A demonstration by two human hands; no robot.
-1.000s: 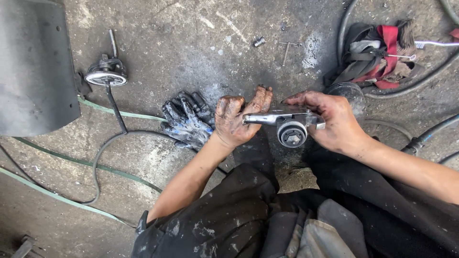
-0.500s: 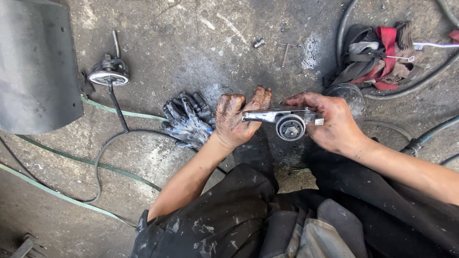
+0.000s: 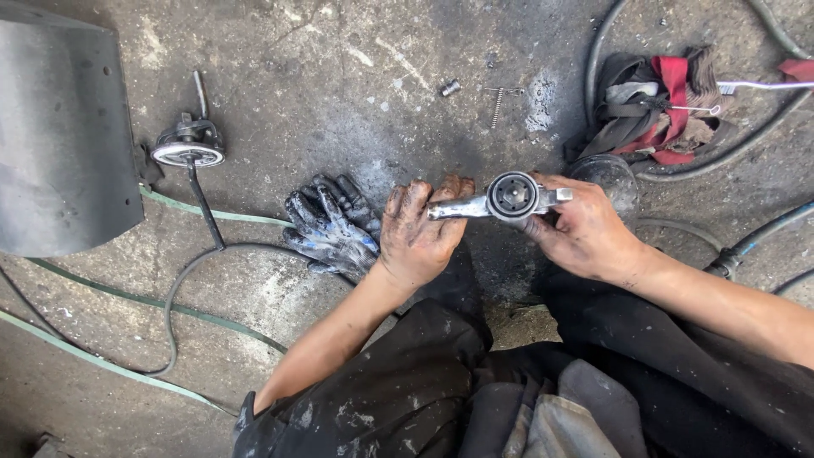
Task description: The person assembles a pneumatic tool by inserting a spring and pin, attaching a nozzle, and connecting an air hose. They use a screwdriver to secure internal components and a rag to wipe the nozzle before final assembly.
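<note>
A shiny metal tool part (image 3: 498, 200) with a flat chrome handle and a round head, its dark ribbed face turned upward, lies level above the grimy concrete floor (image 3: 356, 102), handle toward the left, a short stub at the right.

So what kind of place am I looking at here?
Probably a repair workshop floor or yard. The concrete floor is oil-stained, hoses trail across it, and greasy gloves lie beside the left hand, which with the right hand holds a metal part.
</note>
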